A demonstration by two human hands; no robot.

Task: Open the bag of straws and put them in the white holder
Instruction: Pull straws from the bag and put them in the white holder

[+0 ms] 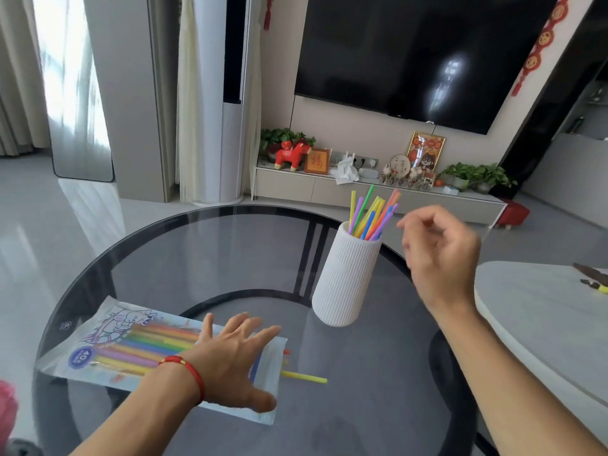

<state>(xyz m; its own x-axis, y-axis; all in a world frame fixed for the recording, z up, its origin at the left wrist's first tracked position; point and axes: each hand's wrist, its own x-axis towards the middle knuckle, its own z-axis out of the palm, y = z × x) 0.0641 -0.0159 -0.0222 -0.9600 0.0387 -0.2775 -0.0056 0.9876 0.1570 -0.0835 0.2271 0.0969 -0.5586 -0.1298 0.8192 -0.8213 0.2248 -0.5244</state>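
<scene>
straws bag (131,343) – left hand (233,360) spread flat on it (right hand (441,255) loosely curled, empty).

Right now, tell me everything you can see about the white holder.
The white holder is a tall, vertically ribbed, matte vase-like cylinder with a rounded base. It stands upright on the dark glass table, with a fan of coloured straws sticking out of its open top. Neither hand touches it.
</scene>
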